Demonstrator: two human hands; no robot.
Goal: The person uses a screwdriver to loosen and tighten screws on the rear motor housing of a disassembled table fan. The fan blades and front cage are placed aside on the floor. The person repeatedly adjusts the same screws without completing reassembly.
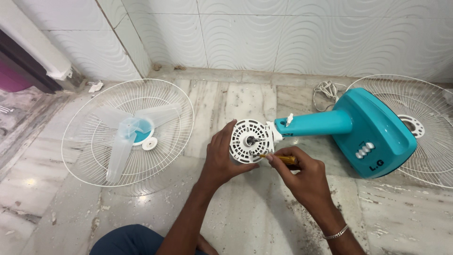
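- Left hand (222,158) wraps the white motor housing (250,140) of a dismantled table fan, thumb over the top rim and fingers curled under its lower edge, closed on it to keep it from turning.
- Right hand (302,177) is pinched shut on a yellow-handled screwdriver (278,158); its tip meets the lower front face of the housing, just below the bare motor shaft (250,140).
- Housing lies on its side on the marble floor (245,212), joined to the teal fan neck (316,123) and teal base (377,134), which carries white push buttons (364,149).
- Off to the left, well apart: a white wire guard (127,132) lying flat with the translucent blade (127,134) resting in it. A second wire guard (415,125) sits behind the base; a coiled white cord (325,90) lies near the tiled wall (283,33).
- Step in hand, by my reading: working a screw on the motor's front cover.
- Next move calls for the tip seated square in the screw head, steady downward pressure, and the left grip countering the twist. A slip could gouge the plastic.
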